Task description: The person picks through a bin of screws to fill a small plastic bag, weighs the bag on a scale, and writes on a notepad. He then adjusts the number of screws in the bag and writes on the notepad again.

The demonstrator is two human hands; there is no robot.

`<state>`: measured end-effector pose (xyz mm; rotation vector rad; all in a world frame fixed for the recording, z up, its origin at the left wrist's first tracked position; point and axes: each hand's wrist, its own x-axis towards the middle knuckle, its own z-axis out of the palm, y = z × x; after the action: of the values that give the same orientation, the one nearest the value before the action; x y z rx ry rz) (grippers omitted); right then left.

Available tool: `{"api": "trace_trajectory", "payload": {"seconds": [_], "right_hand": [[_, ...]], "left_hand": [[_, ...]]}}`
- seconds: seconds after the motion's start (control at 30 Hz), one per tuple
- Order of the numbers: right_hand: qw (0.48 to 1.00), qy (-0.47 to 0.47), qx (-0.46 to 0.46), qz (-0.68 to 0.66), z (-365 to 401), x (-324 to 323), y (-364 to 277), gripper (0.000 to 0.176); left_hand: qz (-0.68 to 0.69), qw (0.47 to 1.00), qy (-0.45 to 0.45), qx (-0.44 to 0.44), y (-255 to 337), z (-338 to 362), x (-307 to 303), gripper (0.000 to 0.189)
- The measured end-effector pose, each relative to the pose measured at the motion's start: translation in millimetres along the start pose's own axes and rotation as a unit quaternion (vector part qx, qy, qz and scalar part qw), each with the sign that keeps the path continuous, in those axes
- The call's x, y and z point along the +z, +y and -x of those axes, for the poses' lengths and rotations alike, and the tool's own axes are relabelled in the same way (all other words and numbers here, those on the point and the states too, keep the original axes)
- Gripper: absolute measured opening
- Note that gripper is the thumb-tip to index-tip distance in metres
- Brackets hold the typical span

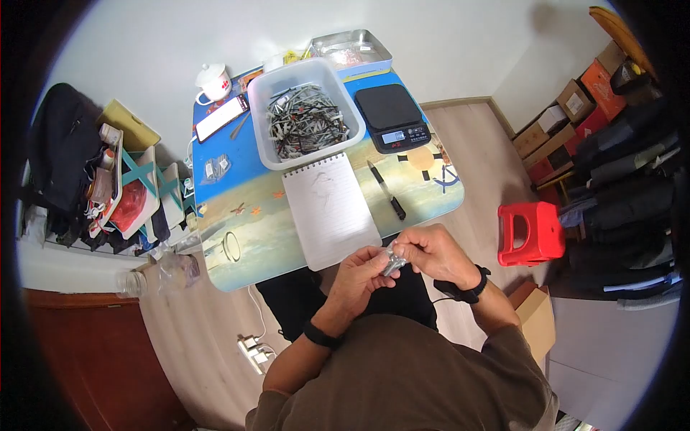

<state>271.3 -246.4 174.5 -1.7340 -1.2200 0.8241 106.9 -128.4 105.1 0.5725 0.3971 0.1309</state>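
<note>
Just past the table's near edge, my left hand [363, 275] and my right hand [430, 251] meet, both closed on a small clear plastic bag [393, 264] with something greyish inside. Fingers cover much of the bag, so its contents are hard to make out. A spiral notepad [330, 215] lies on the table right behind my hands, with a black pen [387, 189] to its right. Beyond the notepad stands a translucent plastic bin [260, 136] filled with a heap of thin metal pieces, like screws [305, 118]. Two small filled bags [216, 167] rest to the bin's left.
A digital scale [390, 108] sits right of the bin, with a metal tin [352, 54] behind it. At the left are a phone [222, 118] and a lidded mug [213, 82]. A red stool [530, 233] and a power strip [255, 353] are on the floor.
</note>
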Motion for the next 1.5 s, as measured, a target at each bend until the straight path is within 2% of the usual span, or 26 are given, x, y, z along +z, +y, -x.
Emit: {"api": "trace_trajectory", "payload": {"seconds": [0.13, 0.2, 0.23, 0.33, 0.4, 0.5, 0.7, 1.03, 1.2, 1.33, 1.47, 1.5], "right_hand": [[0.997, -0.016, 0.049, -0.054, -7.8, -1.6, 6.9, 0.018], [0.983, -0.010, 0.052, -0.174, -5.3, 0.1, 8.1, 0.014], [0.983, -0.010, 0.053, -0.174, -6.1, 0.9, 7.5, 0.014], [0.980, 0.007, 0.093, -0.173, -11.5, 0.0, 3.7, 0.012], [0.972, 0.006, 0.079, -0.222, -12.0, 2.0, 4.5, 0.012], [0.974, 0.000, 0.093, -0.205, -14.6, -0.8, 6.0, 0.010], [0.973, -0.034, 0.083, -0.214, -16.3, -2.7, 8.4, 0.009], [0.972, -0.055, 0.082, -0.215, -18.5, -7.0, 19.9, 0.006], [0.963, -0.005, 0.130, -0.238, -27.6, -20.3, 21.4, 0.006], [0.966, 0.059, 0.107, -0.229, -46.6, -46.2, 31.2, 0.004], [0.973, 0.123, 0.122, -0.153, -86.6, -88.7, 32.4, 0.006], [0.973, 0.137, 0.094, -0.161, -100.8, -100.0, 43.7, 0.007]], "left_hand": [[0.031, 0.999, -0.008, 0.004, 3.7, -4.6, -3.4, 0.020], [0.110, 0.993, -0.030, -0.025, 6.1, -1.6, -1.1, 0.021], [0.111, 0.993, -0.030, -0.026, 5.9, -0.5, 1.8, 0.021], [0.045, 0.998, -0.015, 0.031, 5.6, -2.7, 13.4, 0.024], [-0.081, 0.990, 0.008, 0.117, 4.1, -0.4, 15.7, 0.029], [-0.123, 0.986, 0.035, 0.103, 5.7, -0.6, 10.7, 0.030], [-0.114, 0.987, 0.048, 0.102, 2.0, -3.3, -0.6, 0.023], [-0.124, 0.988, 0.045, 0.084, 4.3, -8.9, -3.4, 0.027], [-0.031, 0.997, 0.048, 0.051, 11.8, -6.7, 0.5, 0.040], [-0.043, 0.998, 0.027, 0.046, 25.0, 7.1, -2.0, 0.045], [-0.156, 0.986, -0.054, -0.013, 41.7, 42.6, -12.5, 0.049], [-0.193, 0.977, -0.084, -0.040, 43.7, 51.8, -18.6, 0.051]]}}
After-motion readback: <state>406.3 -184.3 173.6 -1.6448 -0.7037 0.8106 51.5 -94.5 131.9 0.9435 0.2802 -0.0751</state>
